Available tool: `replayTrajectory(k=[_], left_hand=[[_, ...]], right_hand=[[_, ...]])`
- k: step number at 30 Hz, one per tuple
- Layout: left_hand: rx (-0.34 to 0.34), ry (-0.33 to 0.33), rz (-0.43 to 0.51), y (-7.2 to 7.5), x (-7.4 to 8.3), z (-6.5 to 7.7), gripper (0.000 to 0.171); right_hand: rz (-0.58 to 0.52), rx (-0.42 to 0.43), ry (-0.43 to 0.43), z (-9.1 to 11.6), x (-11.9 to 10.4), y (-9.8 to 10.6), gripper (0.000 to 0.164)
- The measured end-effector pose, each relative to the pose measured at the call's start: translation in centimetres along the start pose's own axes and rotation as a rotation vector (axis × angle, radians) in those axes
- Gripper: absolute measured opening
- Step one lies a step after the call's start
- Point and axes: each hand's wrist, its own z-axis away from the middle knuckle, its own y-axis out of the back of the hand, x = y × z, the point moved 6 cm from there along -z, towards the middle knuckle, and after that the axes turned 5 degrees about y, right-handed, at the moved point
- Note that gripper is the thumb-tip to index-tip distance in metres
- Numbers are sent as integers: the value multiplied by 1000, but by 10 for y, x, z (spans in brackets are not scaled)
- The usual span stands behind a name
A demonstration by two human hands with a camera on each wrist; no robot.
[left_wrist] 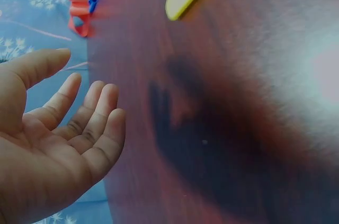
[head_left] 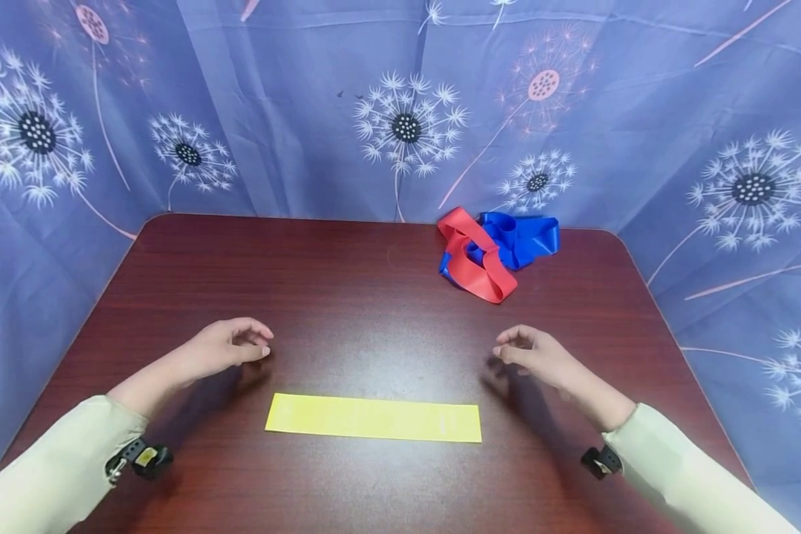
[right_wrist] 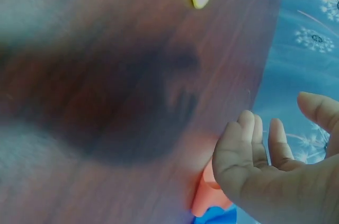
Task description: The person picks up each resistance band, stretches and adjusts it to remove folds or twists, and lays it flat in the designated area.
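A flat yellow strip [head_left: 374, 417] lies lengthwise across the near middle of the table; its exact kind cannot be told. My left hand [head_left: 223, 347] hovers beyond and left of the strip's left end, fingers loosely bent and holding nothing. On the other side, my right hand [head_left: 541, 360] is held above the table past the strip's right end, also with nothing in it. The left wrist view has the palm of the left hand [left_wrist: 69, 144] with its fingers apart. Relaxed fingers of the right hand [right_wrist: 280, 176] appear in the right wrist view.
A red ribbon loop [head_left: 487, 285] and a blue ribbon [head_left: 537, 236] lie in a loose heap at the table's back right. The dark wooden table [head_left: 274, 274] is bordered by a blue dandelion-print cloth [head_left: 294, 119] at the back and sides.
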Motion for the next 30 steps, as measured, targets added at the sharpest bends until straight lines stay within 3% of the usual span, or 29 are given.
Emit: replayTrajectory(k=[11,30], left_hand=[[59,-56,9,20,20,-22,41],[132,-81,63,30,41,-65,47]], right_hand=[[-54,69,59,-29,-14,25,49],[-47,188,81,-76,-19,50,53]])
